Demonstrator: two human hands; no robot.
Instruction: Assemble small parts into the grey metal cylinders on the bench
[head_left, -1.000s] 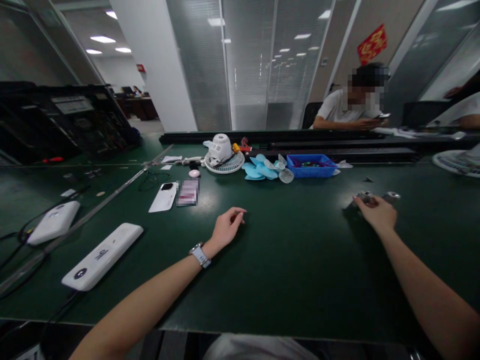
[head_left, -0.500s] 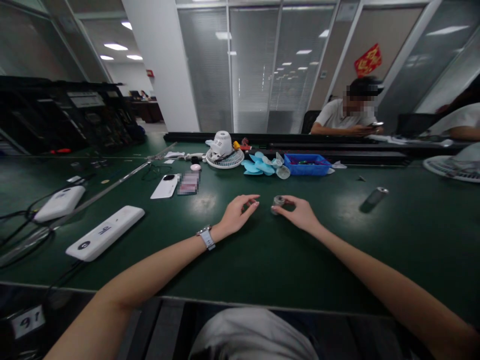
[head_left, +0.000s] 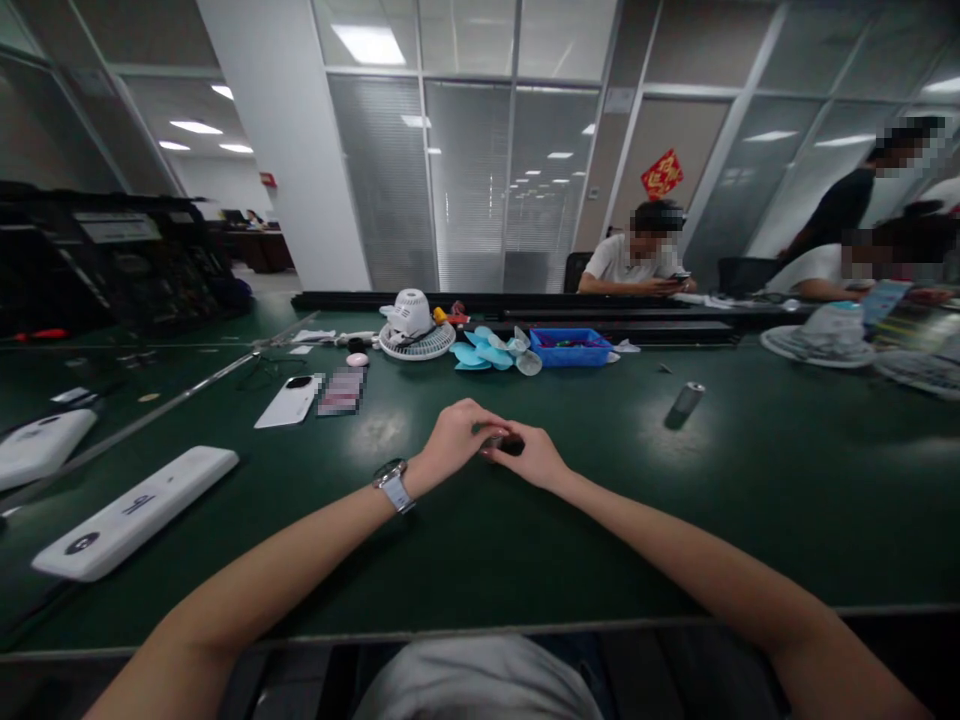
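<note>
Showing front-left of the blue plastic bin (head_left: 571, 352), a small metallic piece (head_left: 495, 441), mostly hidden, is pinched in the nearly closed right hand (head_left: 537, 456); the left hand (head_left: 454, 440) is half-curled over it, its grip unclear. Front-right, a smooth metal cylinder (head_left: 685, 405) is seen.

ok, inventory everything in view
Metallic part: 1, grey, between fingertips, mostly hidden
Metal cylinder: 1, silver, table right
Bin: 1, blue, table rear
Fan blades: several, blue and clear, beside bin
Fan head: 1, white, rear centre
Fan parts: 2, white, rear right
Smartphone: 1, white, table left
Oblong devices: 2, white, far left
Chassis: 1, black, far left
Table: 1, green, foreground
Poster: 1, red, back wall
People: 3+, mixed clothing, background
Oddments: several, mixed, rear left
Wristwatch: 1, pale strap, left wrist
Left hand, right hand: 2, bare, centre
</note>
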